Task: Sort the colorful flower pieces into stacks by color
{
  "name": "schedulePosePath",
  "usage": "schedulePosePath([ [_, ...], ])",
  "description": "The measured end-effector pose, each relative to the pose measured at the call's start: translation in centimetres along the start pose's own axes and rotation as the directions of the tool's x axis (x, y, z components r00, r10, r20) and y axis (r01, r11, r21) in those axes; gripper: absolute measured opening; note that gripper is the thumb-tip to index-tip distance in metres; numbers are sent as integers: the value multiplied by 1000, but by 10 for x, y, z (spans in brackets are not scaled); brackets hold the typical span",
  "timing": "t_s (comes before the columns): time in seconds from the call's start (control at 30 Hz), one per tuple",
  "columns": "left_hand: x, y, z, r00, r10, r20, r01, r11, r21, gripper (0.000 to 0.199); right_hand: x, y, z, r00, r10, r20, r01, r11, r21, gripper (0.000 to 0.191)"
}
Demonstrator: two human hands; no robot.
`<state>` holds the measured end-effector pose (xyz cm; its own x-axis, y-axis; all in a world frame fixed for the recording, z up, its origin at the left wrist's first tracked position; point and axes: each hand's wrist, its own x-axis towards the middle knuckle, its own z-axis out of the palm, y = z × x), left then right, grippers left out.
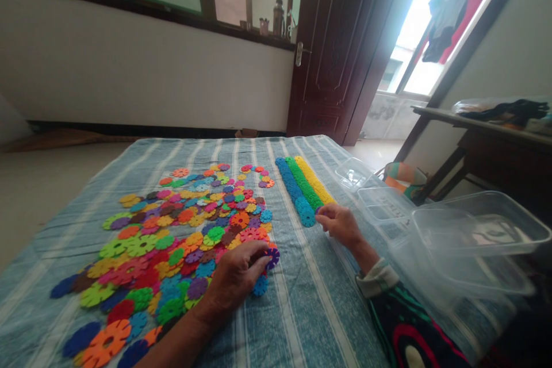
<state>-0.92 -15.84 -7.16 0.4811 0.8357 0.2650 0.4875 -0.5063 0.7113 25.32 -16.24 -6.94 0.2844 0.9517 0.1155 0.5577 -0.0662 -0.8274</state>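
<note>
My left hand (239, 273) pinches a purple notched plastic disc (273, 259) between thumb and fingers, at the right edge of a spread pile of multicoloured snowflake discs (185, 241). My right hand (340, 224) is closed at the near end of the sorted rows, with a bit of a purple disc (318, 210) showing at its fingertips. Three overlapping rows lie side by side there: a blue row (293, 187), a green row (305, 184) and a yellow row (314, 178). The right fingers partly cover the near ends of the green and yellow rows.
A striped blue cloth (297, 293) covers the surface under the discs. Clear plastic boxes (478, 224) and clear lids (383, 204) stand along the right side. Beyond are a dark door (336, 46) and a side table (495, 123) at right.
</note>
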Motion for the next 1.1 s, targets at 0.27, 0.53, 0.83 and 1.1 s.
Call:
schedulePosePath([
  [0.27,-1,5,-2,991,90,-98,-93,995,-28,16,-38,-36,47,853,-321,410,251,944,216,12],
  [0.53,-3,2,0,989,86,-123,-85,996,7,18,-13,-15,-8,955,-51,291,-1,984,176,9],
  [0.83,-3,11,-2,994,106,-8,-104,990,95,26,1,10,-33,960,235,149,-235,972,-15,10],
  [1.1,-4,9,-1,994,109,7,-109,989,104,27,6,15,-23,967,249,49,-238,957,-164,9],
])
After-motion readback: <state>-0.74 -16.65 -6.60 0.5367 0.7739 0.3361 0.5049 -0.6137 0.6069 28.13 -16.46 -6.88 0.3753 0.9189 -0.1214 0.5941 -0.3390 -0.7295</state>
